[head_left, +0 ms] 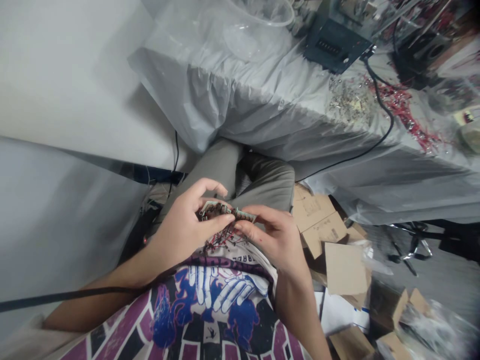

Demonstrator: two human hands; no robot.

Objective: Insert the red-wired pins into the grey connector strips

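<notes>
Over my lap, my left hand (pixel 191 217) is closed around a small green circuit board strip (pixel 217 207) with tiny components, its thumb laid across the front and the index finger raised. From the other side, my right hand (pixel 272 232) pinches the end of a circuit board strip (pixel 245 216) between thumb and fingers. Whether the two pieces are one board or separate ones, I cannot tell. Just beneath the hands, a heap of small dark parts with red and black wires (pixel 221 241) lies on the shirt (pixel 210 300) in my lap.
A table under grey plastic sheeting (pixel 255 95) stands ahead, carrying a dark control box (pixel 337 42), a clear tub (pixel 258 22), loose metal bits (pixel 348 105) and red wire pieces (pixel 408 115). A black cable (pixel 386 132) hangs off it. Opened cardboard boxes (pixel 345 267) crowd the floor at right.
</notes>
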